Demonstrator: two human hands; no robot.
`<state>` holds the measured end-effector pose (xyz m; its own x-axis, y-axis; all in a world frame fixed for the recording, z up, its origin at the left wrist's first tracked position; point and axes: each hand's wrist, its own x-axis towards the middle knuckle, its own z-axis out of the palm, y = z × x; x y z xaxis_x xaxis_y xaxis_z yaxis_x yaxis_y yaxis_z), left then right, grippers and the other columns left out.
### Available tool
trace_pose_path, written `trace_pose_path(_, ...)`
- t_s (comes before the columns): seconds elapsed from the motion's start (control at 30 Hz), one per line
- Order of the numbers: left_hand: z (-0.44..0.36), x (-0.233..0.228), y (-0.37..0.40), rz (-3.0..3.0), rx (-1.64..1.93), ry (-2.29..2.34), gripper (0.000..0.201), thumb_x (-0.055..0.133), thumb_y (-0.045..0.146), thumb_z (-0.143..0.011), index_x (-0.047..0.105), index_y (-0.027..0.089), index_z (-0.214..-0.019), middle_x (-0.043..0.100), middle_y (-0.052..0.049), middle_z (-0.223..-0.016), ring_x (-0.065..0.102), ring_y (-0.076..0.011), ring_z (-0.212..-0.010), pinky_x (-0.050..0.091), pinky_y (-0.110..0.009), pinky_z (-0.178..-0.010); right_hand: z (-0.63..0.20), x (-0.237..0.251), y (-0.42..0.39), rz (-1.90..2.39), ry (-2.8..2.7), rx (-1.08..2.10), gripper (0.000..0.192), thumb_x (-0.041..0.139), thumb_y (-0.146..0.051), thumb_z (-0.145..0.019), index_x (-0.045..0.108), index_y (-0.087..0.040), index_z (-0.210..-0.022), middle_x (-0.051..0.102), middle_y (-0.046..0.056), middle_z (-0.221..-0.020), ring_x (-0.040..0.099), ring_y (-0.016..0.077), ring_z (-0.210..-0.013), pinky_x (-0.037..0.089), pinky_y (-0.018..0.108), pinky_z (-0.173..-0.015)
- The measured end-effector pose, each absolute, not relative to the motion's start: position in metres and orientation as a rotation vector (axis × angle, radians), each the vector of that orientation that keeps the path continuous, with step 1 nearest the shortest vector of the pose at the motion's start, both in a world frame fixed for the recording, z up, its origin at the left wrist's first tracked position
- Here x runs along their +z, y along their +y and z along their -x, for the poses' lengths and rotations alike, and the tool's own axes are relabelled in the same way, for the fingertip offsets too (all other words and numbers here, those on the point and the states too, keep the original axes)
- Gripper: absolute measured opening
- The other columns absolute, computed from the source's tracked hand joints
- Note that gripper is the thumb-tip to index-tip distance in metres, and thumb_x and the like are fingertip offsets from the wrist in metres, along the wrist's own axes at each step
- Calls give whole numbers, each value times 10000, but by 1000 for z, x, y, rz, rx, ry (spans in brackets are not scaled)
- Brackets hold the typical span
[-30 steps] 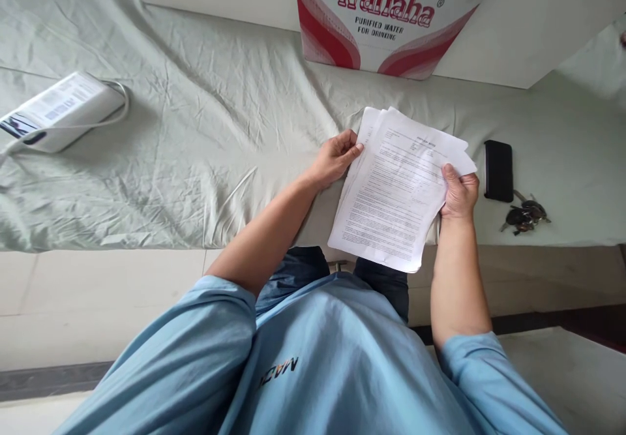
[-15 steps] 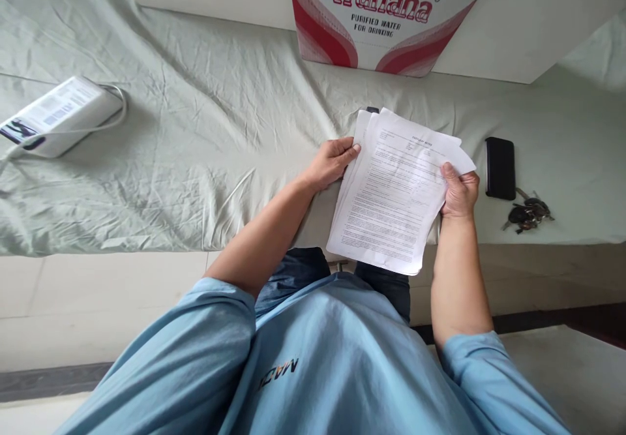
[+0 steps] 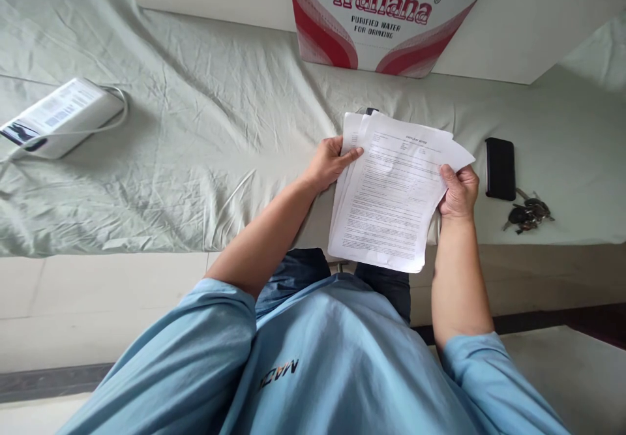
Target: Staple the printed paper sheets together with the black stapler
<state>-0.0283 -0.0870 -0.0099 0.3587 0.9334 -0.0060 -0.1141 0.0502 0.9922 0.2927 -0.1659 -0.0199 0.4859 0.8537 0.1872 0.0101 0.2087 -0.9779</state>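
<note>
Between my hands are several loose printed sheets of paper (image 3: 384, 197), slightly fanned, their lower edge hanging past the table's front edge. My left hand (image 3: 330, 163) pinches the stack at its upper left side, thumb on top and the other fingers partly hidden beneath. On the right edge my right hand (image 3: 458, 189) grips the sheets, thumb pressed on the printed face. The top sheet bulges a little near its upper right corner. A small dark object (image 3: 371, 111) peeks out behind the papers' top edge; its kind is hidden.
A pale green cloth (image 3: 235, 115) covers the table. At the back stands a Wahaba-style water carton (image 3: 381, 37). A black phone (image 3: 500, 169) and a bunch of keys (image 3: 528, 214) lie right of my right hand. Far left is a white box (image 3: 63, 119) with a cable.
The sheets have turned slightly and spread wider at the upper left, showing more of the pages underneath. Both hands keep their hold with only small shifts.
</note>
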Motion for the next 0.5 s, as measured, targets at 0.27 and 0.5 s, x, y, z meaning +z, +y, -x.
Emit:
trace_pose_path(0.27,27,-12,-85,-1013,1050,758,675,994,767,-750,757,247,-1112,864,-75,-1017,865,-312,-1013,715,-443,-891,-291,-21,-164,1211,-851,704,518,1093,-598,-625,789,-276,-895,832,-20,-953,805,233,-951,690,469,-1015)
trace_pose_path(0.5,31,-15,-85,-949,835,611,605,913,764,-841,732,229,-1056,851,-111,-929,882,-376,-1051,749,-492,-862,-292,-19,-166,1217,-881,679,481,1045,-622,-699,793,-264,-899,809,-6,-932,804,257,-971,674,500,-1024)
